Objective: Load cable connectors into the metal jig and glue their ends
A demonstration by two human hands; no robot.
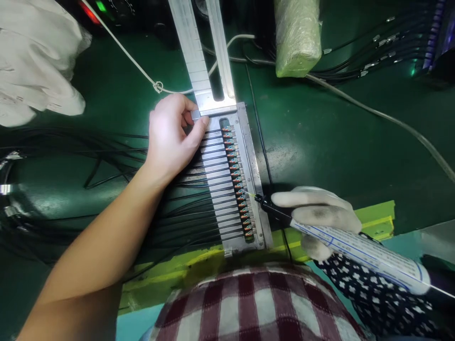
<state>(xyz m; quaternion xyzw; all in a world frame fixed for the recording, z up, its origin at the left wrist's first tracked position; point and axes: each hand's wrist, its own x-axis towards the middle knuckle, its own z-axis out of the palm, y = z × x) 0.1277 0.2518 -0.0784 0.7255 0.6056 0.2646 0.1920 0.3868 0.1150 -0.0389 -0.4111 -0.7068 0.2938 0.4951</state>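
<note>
A metal fixture (221,175) lies on the green table, with black cables (192,180) laid side by side across it. Their stripped ends, showing coloured wires (236,166), line up over a dark slot beside small metal connectors. My bare left hand (174,132) is closed at the fixture's upper left corner, thumb and fingers pinching a small metal tab (195,115). In a white glove, my right hand (323,213) grips a white printed tube (362,253) with a black nozzle. Its thin yellowish tip reaches the row of wires around the lower middle.
A slotted metal bar (195,57) extends away from the fixture. White cloth (35,57) sits at the upper left, a plastic-wrapped block (297,38) at the top right. A grey cord (384,116) and more black cables cross the table. Yellow-green tape (377,220) marks the near edge.
</note>
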